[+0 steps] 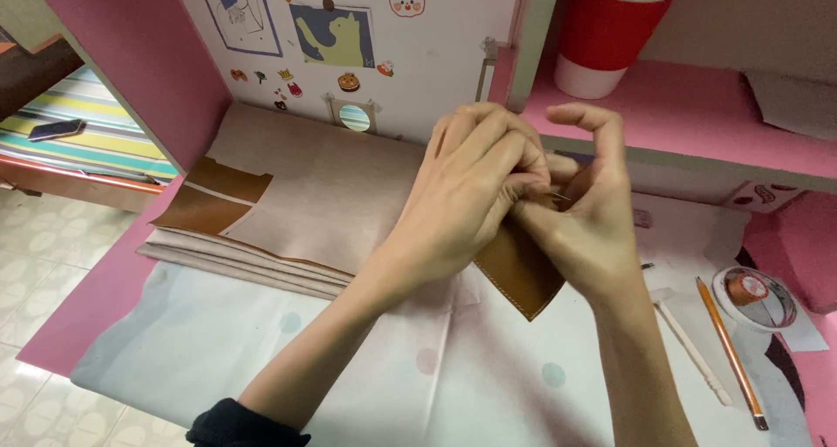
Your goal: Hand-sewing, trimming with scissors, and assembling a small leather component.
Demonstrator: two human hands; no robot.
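Where the head view looks down on the pink desk (113, 281), a brown leather piece (514, 272) with pale stitching along its edge is held up above the spotted cloth (418, 368) between both hands. The left hand (471, 194) is closed on its upper edge, fingers curled tight. The right hand (584, 211) is pinched on the same piece, forefinger arched above. A thin needle seems to be gripped between them, though this cannot be told surely. A folded beige sheet (331, 194) lies behind; a pencil (728, 347), a white tool (689, 342) and a tape roll (751, 292) lie to the right.
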